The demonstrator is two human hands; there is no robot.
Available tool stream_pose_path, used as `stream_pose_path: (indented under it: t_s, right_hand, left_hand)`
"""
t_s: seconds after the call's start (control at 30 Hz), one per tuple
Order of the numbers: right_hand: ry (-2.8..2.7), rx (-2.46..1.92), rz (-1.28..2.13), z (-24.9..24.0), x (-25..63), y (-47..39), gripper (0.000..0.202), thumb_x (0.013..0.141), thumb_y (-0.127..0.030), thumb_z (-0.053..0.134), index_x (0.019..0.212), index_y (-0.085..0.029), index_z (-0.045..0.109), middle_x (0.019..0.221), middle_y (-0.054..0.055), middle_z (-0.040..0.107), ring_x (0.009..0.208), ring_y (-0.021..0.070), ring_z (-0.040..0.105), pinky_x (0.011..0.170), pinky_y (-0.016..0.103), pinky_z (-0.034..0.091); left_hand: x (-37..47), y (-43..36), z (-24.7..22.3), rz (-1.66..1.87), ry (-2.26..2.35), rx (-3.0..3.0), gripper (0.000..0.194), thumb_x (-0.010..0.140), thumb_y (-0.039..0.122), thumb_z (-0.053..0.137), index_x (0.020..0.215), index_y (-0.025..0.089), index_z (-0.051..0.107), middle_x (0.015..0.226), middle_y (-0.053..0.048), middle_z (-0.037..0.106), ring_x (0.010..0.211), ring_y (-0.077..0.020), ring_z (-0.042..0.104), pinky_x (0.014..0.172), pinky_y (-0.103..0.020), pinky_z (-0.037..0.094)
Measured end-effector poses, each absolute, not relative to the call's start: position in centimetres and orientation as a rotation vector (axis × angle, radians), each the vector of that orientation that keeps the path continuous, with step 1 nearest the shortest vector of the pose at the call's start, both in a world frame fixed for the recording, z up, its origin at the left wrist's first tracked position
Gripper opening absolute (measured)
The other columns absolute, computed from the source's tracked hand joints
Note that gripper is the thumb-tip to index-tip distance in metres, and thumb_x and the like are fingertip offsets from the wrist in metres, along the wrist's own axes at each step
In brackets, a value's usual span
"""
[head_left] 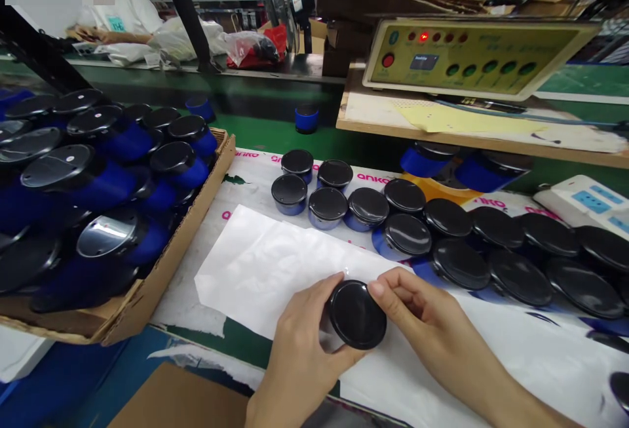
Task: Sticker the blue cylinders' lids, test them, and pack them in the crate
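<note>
Over the white sheet (pixel 275 251), my left hand (pixel 307 343) is wrapped around the side of a round canister with a glossy black top (pixel 358 314). The top faces up toward me, and the canister's lower body is hidden by my fingers. My right hand (pixel 417 313) is closed at the canister's right rim, its thumb tip against the edge and its fingers curled. Whether anything small is pinched there is hidden. Just beyond my hands stand rows of similar black-topped blue canisters (pixel 367 207), reaching to the right.
At left, a cardboard tray (pixel 196 218) is heaped with blue-and-black canisters. A control box (pixel 476 58) with a lit red light sits on a wooden shelf (pixel 466 136). One small blue cylinder (pixel 306 120) stands behind. A power strip (pixel 590 202) lies at right. A person (pixel 125 12) is across the bench.
</note>
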State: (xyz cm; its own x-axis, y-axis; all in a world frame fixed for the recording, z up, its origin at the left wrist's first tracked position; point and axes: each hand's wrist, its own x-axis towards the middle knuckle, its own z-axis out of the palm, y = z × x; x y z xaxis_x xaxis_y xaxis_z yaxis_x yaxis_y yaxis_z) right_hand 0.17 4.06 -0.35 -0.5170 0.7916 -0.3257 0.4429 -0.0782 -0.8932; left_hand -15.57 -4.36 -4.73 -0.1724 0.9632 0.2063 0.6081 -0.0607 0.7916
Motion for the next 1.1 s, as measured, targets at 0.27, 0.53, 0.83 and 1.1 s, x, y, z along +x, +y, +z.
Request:
stream_pose_path:
  t_s: [0.27,0.53,0.83,1.1]
  right_hand:
    - [-2.098,-1.324,1.293,-0.7,0.2,3.7,0.029,0.092,-0.046,0.043,0.079,-0.023,0.051,0.062,-0.003,0.057,0.056,0.0125,0.049,0.05,0.023,0.038]
    - [-2.172,-1.29,1.141,-0.8,0.3,3.2,0.021,0.094,-0.041,0.042,0.082,-0.025,0.049,0.058,-0.004,0.056,0.049,0.0114,0.047,0.044,0.022,0.035]
    - [-2.236,-1.372,1.166,-0.7,0.6,4.0,0.026,0.093,-0.047,0.04,0.08,-0.025,0.035,0.057,-0.006,0.049,0.047,0.0123,0.046,0.043,0.023,0.035]
    - [-2.935,-0.437,0.272,1.6,1.1,5.6,0.043,0.086,-0.035,0.059,0.125,-0.025,0.046,0.128,0.009,0.052,0.11,0.0295,0.048,0.089,0.045,0.039]
  left_hand:
    - [-15.4,-4.4,-4.7,1.107,1.804,1.693,0.067,0.072,0.034,0.075,0.13,0.027,0.041,0.119,-0.003,0.063,0.107,-0.0226,0.06,0.089,-0.037,0.054]
    - [-15.3,-4.4,-4.6,1.096,1.822,1.713,0.067,0.071,0.033,0.076,0.129,0.026,0.042,0.12,-0.004,0.063,0.106,-0.023,0.061,0.088,-0.037,0.055]
    - [-15.3,-4.5,-5.1,1.143,1.797,1.678,0.068,0.071,0.035,0.075,0.13,0.029,0.041,0.122,-0.003,0.061,0.108,-0.0234,0.06,0.09,-0.038,0.053]
    - [-15.3,-4.9,-6.4,0.985,1.988,1.835,0.08,0.079,0.047,0.063,0.143,0.024,0.021,0.139,-0.01,0.048,0.124,-0.0273,0.049,0.097,-0.045,0.048]
